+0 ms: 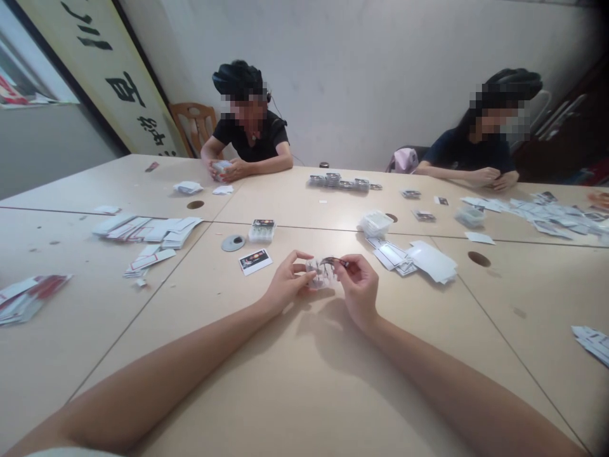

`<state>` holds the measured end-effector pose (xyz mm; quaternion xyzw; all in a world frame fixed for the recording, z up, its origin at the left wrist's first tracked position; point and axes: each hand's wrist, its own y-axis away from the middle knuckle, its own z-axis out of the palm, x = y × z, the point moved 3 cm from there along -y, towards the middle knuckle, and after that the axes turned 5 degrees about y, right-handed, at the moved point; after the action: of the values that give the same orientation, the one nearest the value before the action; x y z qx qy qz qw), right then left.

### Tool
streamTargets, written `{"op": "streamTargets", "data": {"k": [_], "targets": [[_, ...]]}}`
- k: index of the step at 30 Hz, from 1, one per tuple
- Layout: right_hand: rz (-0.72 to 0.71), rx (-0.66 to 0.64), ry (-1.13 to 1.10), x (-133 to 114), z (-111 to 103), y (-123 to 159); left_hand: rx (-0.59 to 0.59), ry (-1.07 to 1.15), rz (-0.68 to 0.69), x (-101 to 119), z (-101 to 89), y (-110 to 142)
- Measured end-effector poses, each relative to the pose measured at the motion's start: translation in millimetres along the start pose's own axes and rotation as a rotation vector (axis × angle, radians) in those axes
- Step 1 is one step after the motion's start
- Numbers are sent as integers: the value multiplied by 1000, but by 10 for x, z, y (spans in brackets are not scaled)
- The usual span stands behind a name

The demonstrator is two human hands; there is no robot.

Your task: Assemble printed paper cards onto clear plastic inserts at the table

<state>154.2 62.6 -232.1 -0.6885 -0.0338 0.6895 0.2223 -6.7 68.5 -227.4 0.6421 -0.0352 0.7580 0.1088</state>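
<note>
My left hand [285, 282] has a snug grip on a small clear box [314, 282], low over the counter [304, 381]. My right hand [360, 285] pinches a thin dark thing [337, 261] at the box; it is too small to name. The box looks light, hard and a bit slippery, and might crack, so its sides are best to hold softly. The counter is flat and pale. Two people [252, 143] [476, 155] sit by a plain wall [356, 82].
</note>
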Motion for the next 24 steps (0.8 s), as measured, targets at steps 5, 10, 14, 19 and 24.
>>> {"op": "streamTargets", "data": {"k": [5,10,14,19,24], "targets": [[101,-111,-112,11,61,51,-63,4,18,-13,8,-10],[157,-179,-106,53,66,37,-125,-23,17,-50,-1,-42],[143,-197,-86,54,60,44,-141,9,14,-59,-13,-52],[103,-191,-64,25,52,48,-149,23,-4,-28,-11,-50],[70,-190,-6,18,44,44,-154,129,-36,-20,-25,-77]]}}
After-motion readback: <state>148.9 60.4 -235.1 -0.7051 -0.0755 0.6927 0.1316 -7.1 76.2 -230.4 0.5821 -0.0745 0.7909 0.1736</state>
